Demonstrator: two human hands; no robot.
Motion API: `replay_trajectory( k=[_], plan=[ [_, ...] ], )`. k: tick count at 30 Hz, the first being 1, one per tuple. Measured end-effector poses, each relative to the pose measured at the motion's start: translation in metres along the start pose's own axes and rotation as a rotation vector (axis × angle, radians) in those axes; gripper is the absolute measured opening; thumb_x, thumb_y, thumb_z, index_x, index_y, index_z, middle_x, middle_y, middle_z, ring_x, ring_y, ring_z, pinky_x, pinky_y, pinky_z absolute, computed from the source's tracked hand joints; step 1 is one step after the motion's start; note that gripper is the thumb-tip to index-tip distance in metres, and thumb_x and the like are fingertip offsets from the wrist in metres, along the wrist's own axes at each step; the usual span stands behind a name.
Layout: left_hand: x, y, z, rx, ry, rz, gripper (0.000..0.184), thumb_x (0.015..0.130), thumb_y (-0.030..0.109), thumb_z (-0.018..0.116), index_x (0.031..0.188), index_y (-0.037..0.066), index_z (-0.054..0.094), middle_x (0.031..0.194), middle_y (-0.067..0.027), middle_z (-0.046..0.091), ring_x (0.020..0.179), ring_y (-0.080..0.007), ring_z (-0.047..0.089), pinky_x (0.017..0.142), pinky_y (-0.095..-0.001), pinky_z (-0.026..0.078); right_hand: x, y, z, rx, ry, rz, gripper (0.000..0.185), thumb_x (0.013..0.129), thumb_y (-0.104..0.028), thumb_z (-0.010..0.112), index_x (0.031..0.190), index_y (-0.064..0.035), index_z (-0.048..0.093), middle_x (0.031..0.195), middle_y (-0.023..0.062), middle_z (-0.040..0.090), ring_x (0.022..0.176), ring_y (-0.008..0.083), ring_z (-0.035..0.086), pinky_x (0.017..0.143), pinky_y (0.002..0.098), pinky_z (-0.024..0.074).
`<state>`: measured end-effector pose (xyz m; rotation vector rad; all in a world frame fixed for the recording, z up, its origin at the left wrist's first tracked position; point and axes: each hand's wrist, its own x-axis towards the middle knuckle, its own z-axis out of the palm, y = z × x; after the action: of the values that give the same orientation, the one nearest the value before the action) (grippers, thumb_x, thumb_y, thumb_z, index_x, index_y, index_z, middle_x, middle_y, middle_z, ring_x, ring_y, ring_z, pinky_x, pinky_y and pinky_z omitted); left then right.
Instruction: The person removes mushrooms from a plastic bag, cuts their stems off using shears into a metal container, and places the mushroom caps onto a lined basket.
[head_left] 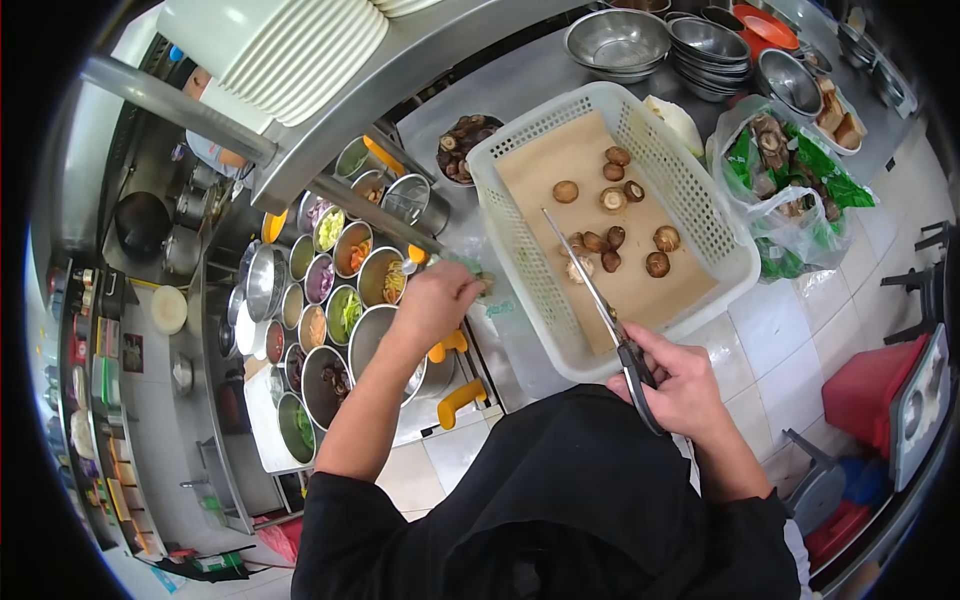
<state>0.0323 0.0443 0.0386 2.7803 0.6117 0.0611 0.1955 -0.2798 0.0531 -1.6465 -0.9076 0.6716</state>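
My right hand (675, 378) is wrapped round the black handles of a pair of scissors (632, 365). Its long metal blades point away from me, over a white perforated basket (540, 335). Brown paper (640, 290) lines the basket, and several brown mushrooms (613, 200) lie on it, some showing pale undersides. To the left of the basket, my left hand (438, 303) is held above the steel counter with its fingertips pressed together. What they hold, if anything, is too small to make out. Beneath them, a clear plastic bag (510, 325) lies beside the basket.
Steel pots of cut vegetables (345, 308) crowd the left. Behind the basket are a bowl of dark mushrooms (465, 148) and stacked metal bowls (712, 50). A plastic bag of mushrooms (785, 180) sits right of it. White plates (305, 60) fill an overhead shelf. Another person's arm (225, 155) shows upper left.
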Motion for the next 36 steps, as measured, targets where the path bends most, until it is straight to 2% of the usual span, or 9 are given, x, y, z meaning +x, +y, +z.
replay_trajectory(
  k=[4,5,8,17,20,23,27,31,36],
  plan=[
    [-0.001,-0.011,0.037,0.23,-0.127,-0.138,0.02,0.088,0.021,0.066,0.103,0.007,0.064,0.093,-0.016,0.067,0.093,-0.0366,0.068,0.08,-0.0472,0.055,0.001,-0.001,0.005,-0.06,0.0,-0.038,0.059,0.078,-0.02,0.087,0.13,-0.0033,0.063,0.067,0.0052,0.06,0.054,0.0092,0.051,0.054,0.0257,0.0444],
    [0.001,-0.01,0.037,0.268,-0.22,-0.189,0.029,0.089,0.022,0.064,0.114,0.009,0.06,0.094,-0.0165,0.069,0.095,-0.0369,0.068,0.084,-0.0474,0.055,0.001,-0.002,0.005,-0.078,-0.006,-0.035,0.059,0.078,-0.021,0.087,0.13,-0.0032,0.063,0.067,0.0054,0.061,0.054,0.0095,0.052,0.054,0.0258,0.0447],
    [0.015,0.003,0.028,0.25,-0.265,-0.308,0.037,0.087,0.026,0.065,0.121,0.013,0.057,0.102,-0.0184,0.07,0.1,-0.038,0.067,0.086,-0.0487,0.054,-0.002,-0.002,0.007,-0.08,-0.015,-0.008,0.06,0.078,-0.021,0.087,0.13,-0.0039,0.063,0.068,0.0059,0.063,0.054,0.0105,0.053,0.055,0.0264,0.0456],
    [0.053,0.005,0.035,0.206,-0.404,-0.331,0.035,0.091,0.028,0.061,0.124,0.016,0.059,0.111,-0.0183,0.07,0.102,-0.0381,0.068,0.089,-0.0479,0.053,-0.005,-0.001,0.026,-0.078,-0.091,-0.021,0.059,0.078,-0.022,0.087,0.13,-0.0053,0.064,0.072,0.0076,0.065,0.058,0.0118,0.059,0.057,0.0276,0.0488],
    [0.04,0.01,0.001,0.018,-0.317,-0.258,0.04,0.092,0.031,0.063,0.128,0.015,0.059,0.11,-0.0178,0.07,0.1,-0.0372,0.068,0.088,-0.0457,0.053,-0.002,-0.01,0.033,-0.084,-0.089,-0.052,0.06,0.077,-0.024,0.087,0.13,-0.0061,0.065,0.073,0.0074,0.066,0.059,0.0135,0.06,0.058,0.0281,0.05],
    [0.023,0.019,-0.026,-0.251,-0.239,-0.399,0.044,0.094,0.033,0.064,0.131,0.01,0.058,0.099,-0.0134,0.071,0.086,-0.0279,0.069,0.078,-0.0401,0.055,0.002,-0.01,0.045,-0.052,-0.119,-0.023,0.066,0.075,-0.03,0.088,0.132,-0.008,0.063,0.073,0.0075,0.066,0.06,0.0164,0.062,0.06,0.03,0.0517],
    [-0.015,0.006,-0.029,-1.179,0.057,-0.54,0.041,0.103,0.033,0.055,0.13,0.003,0.057,0.091,-0.005,0.065,0.069,-0.0098,0.057,0.062,-0.0278,0.05,0.007,-0.028,0.056,-0.134,-0.24,0.028,0.077,0.071,-0.041,0.088,0.134,-0.0072,0.06,0.073,0.0079,0.066,0.064,0.0216,0.066,0.064,0.034,0.0539],
    [-0.055,-0.017,-0.021,-1.802,0.225,-0.501,0.038,0.107,0.031,0.041,0.13,0.003,0.056,0.102,-0.0107,0.066,0.075,-0.014,0.061,0.068,-0.0298,0.054,0.013,-0.042,0.078,-0.331,-0.263,-0.143,0.072,0.073,-0.04,0.086,0.132,-0.0071,0.061,0.071,0.0058,0.064,0.065,0.0258,0.067,0.063,0.0373,0.0535],
    [-0.101,-0.03,-0.024,-1.85,0.364,-0.524,0.04,0.108,0.023,0.037,0.134,-0.005,0.049,0.12,-0.0178,0.065,0.101,-0.0269,0.069,0.089,-0.0394,0.058,0.02,-0.053,0.111,-0.523,-0.337,-0.276,0.071,0.074,-0.042,0.085,0.131,-0.0086,0.062,0.068,0.0043,0.062,0.061,0.0242,0.065,0.057,0.0391,0.0496]
  ],
)
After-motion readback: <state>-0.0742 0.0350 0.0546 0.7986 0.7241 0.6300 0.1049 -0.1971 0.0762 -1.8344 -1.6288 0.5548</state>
